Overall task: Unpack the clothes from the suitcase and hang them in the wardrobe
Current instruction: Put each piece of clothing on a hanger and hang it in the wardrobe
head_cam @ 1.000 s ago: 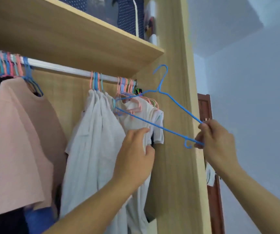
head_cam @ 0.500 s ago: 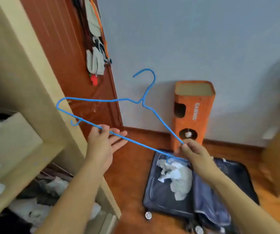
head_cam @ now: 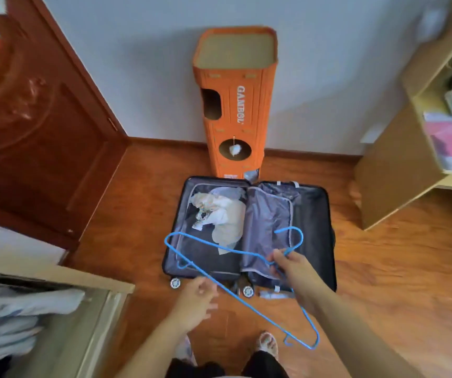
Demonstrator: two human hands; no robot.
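Down on the floor, suitcase (head_cam: 249,233) lies open, crumpled clothes (head_cam: 220,214) at its 10 o'clock. Right hand (head_cam: 291,266) pinches the blue hanger (head_cam: 235,293) near its hook; left hand (head_cam: 196,298) hangs loose, empty. Next up, I'd guess: grab a garment with the left.

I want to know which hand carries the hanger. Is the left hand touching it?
Cannot tell. In the head view the blurred left hand overlaps the blue hanger; only the right hand plainly grips it.

- The left hand (head_cam: 196,298) is motion-blurred; its fingers cannot be made out.
- The wardrobe (head_cam: 55,309) is cut off by the left edge, its folded contents smeared.
- The shelf unit (head_cam: 399,159) runs off the right edge.
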